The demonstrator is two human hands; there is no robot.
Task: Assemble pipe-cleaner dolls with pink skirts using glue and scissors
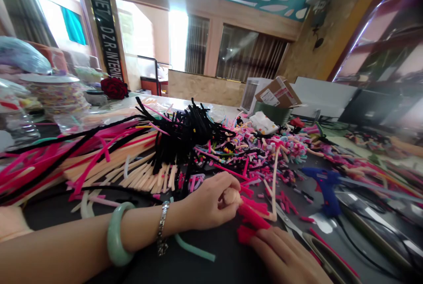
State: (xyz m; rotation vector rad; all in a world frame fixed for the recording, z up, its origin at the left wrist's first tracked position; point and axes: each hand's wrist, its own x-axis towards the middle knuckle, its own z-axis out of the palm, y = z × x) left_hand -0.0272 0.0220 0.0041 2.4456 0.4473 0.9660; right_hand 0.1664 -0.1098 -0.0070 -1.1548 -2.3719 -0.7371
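Observation:
My left hand [211, 200], with a green bangle and a metal bracelet on its arm, is closed round the beige knob end of a pipe-cleaner figure [254, 214]. The figure's body is bright pink, and a long beige strand [275, 178] sticks up from it. My right hand [287, 255] grips the lower pink part, its fingertips partly hidden. Just beyond it, scissors [292, 226] lie on the dark tabletop. A teal pipe cleaner [194, 248] rests below my left wrist.
A blue glue gun [325, 187] with a cord lies at right. Black pipe cleaners [185, 134] are heaped ahead, with beige ones [145, 174] beside them and many coloured cut pieces around. Behind stand a cardboard box [279, 93] and a spool [54, 92]. Skin [13, 221] shows at the left edge.

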